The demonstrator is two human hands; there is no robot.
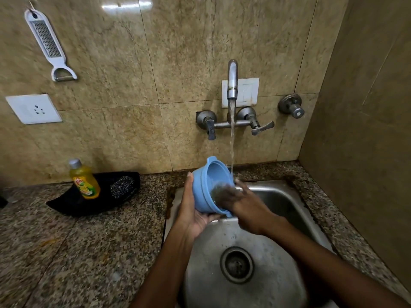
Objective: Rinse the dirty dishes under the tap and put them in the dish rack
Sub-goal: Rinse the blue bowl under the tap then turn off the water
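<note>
Just below the tap (232, 85), the left hand (193, 210) cups the tilted blue bowl (205, 187) from outside; the right hand's (242, 203) blurred fingers rub inside. It looks like light, stiff plastic, slippery when wet, best gripped at the rim.

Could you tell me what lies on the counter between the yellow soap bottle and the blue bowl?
In the head view, a steel scrubber on a black tray, then bare granite.
</note>
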